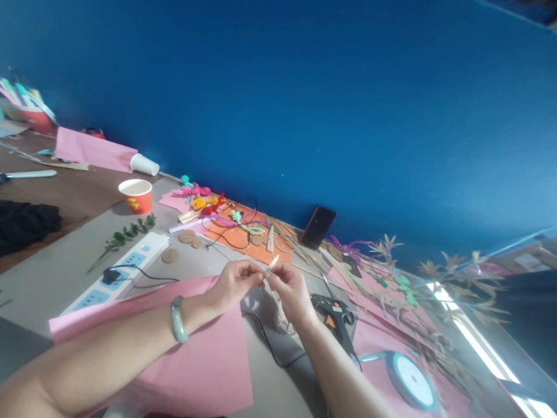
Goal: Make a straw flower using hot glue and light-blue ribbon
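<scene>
Fingers: I have the left hand [238, 283] pinched, thumb and forefinger together, at the base of the pale sliver [272, 263]; the right hand [290, 290] is clamped on its lower part.
Pale sliver, position: between both sets of fingertips, above the grey tabletop [278, 400].
Pale sliver, axis: long axis slanted; the free tip points to 1 o'clock, the base to 7.
Pale sliver, handling: I judge it light, thin, fairly stiff and easily snapped. Take hold low, near the base, with light pressure; material and grip texture cannot be confirmed.
Pink sheet [217, 360]: 7 o'clock, under the left forearm.
Glue gun [337, 319]: 4 o'clock, just beside the right wrist.
Phone [319, 227]: 2 o'clock, leaning by the blue wall [278, 104].
Orange sheet [243, 248]: 10 o'clock, beneath wires.
Power strip [143, 248]: 9 o'clock, plug inserted.
Paper cup [138, 203]: 10 o'clock, upright, farther out.
</scene>
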